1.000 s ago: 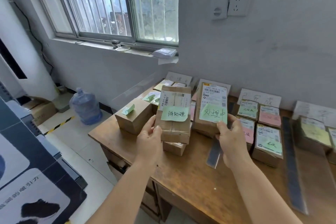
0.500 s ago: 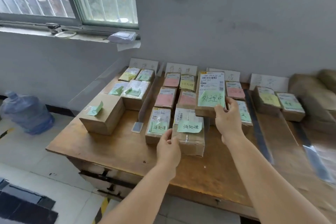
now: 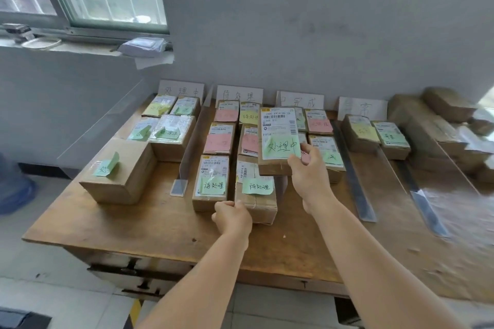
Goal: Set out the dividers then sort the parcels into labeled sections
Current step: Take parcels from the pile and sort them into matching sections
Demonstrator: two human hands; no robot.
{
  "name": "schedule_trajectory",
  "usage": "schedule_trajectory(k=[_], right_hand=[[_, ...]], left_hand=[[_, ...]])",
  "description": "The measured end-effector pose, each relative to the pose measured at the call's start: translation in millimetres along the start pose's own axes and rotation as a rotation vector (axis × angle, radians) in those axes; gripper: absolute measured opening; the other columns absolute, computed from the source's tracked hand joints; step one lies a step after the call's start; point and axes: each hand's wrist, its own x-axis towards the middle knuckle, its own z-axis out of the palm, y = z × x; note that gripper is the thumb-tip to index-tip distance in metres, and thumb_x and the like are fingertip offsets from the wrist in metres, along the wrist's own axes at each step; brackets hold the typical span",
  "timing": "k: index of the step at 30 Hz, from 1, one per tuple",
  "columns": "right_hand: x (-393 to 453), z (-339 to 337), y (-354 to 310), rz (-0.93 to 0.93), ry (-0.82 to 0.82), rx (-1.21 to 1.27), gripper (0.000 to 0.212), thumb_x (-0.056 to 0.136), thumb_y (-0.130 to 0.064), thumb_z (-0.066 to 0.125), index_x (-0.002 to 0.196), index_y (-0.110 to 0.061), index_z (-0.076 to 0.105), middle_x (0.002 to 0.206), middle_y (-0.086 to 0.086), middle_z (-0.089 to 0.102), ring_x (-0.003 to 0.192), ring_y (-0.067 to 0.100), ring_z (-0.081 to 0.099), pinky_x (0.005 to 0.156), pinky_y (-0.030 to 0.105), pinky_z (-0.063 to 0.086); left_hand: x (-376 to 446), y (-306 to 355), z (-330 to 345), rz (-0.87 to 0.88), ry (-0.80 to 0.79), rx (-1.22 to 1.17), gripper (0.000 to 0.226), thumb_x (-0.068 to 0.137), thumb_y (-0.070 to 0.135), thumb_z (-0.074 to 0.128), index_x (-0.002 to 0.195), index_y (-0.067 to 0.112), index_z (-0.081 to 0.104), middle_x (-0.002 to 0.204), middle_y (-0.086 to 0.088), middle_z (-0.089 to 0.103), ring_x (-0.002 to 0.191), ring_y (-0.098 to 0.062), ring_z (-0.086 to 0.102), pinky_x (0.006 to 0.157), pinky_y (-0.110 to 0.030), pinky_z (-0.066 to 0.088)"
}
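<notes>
Left hand [image 3: 232,216]: fingers curled over the near-left corner of the low parcel [image 3: 256,195]; firm hold, parcel flat on the desk [image 3: 149,229].
Low parcel: brown box, green note, at 12 o'clock from the left hand; sits in the second section, just right of its neighbour [image 3: 211,181], which carries the same kind of green note.
Right hand [image 3: 307,168]: thumb and fingers pinch the near-right corner of the raised parcel [image 3: 279,139].
Raised parcel: tilted up toward the camera, white shipping label and green note on its face; near edge looks to rest on the low parcel's far end, though contact is hard to confirm.
Divider [image 3: 191,149]: clear, upright, at 10 o'clock from the left hand; splits first section from second.
Signs [image 3: 239,94]: four white cards against the wall at 12 o'clock, one heading each section.
Big box [image 3: 120,173]: at 9 o'clock, in the first section, green note curling off its top.
Strips [image 3: 352,171]: two dark ones at 3 o'clock, lying flat on the desk.
</notes>
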Motion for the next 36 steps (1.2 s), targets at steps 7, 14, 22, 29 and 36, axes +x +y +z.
schedule_trajectory(k=[7,14,22,29,36], right_hand=[[-6.6,6.3,4.2,-0.018,-0.045,-0.001,0.026,0.098,-0.021,0.052,0.123,-0.028,0.047,0.114,-0.01,0.062,0.102,0.007,0.059,0.072,0.019,0.048],[-28.7,50.0,-12.5,-0.069,-0.144,0.031,0.031,0.1,-0.025,0.05,0.129,-0.03,0.044,0.123,-0.009,0.06,0.113,0.012,0.056,0.09,0.036,0.054],[-65.7,127.6,-33.7,-0.204,-0.284,-0.06,0.035,0.101,-0.033,0.048,0.134,-0.035,0.038,0.123,-0.016,0.054,0.116,0.008,0.051,0.095,0.03,0.048],[-99.2,189.5,-24.8,-0.147,-0.418,-0.304,0.049,0.101,-0.034,0.046,0.147,-0.027,0.032,0.137,-0.008,0.053,0.119,0.01,0.05,0.096,0.03,0.043],[-107.1,208.6,8.9,-0.133,-0.458,-0.566,0.037,0.101,-0.026,0.045,0.138,-0.021,0.046,0.137,-0.004,0.055,0.121,0.015,0.054,0.08,0.018,0.042]], left_hand=[[-5.5,11.5,-13.9,0.307,-0.025,0.093,0.013,0.098,0.037,0.047,0.104,0.026,0.05,0.115,-0.001,0.054,0.103,-0.017,0.055,0.091,-0.041,0.052],[-33.1,55.3,-62.4,0.75,-0.088,-0.001,0.03,0.097,0.031,0.053,0.126,0.042,0.049,0.11,0.03,0.048,0.106,0.004,0.051,0.082,-0.009,0.046],[3.8,54.8,-140.1,0.775,0.101,-0.149,0.033,0.094,0.031,0.059,0.127,0.032,0.055,0.119,0.014,0.058,0.106,0.001,0.056,0.087,-0.02,0.052],[40.3,22.6,-203.2,0.667,0.205,-0.042,0.034,0.095,0.026,0.06,0.128,0.024,0.056,0.12,0.01,0.052,0.109,-0.008,0.056,0.087,-0.028,0.054],[67.0,-10.0,-218.2,0.591,0.079,0.139,0.036,0.095,0.021,0.06,0.13,0.021,0.054,0.123,0.007,0.052,0.107,-0.007,0.055,0.088,-0.025,0.051]])
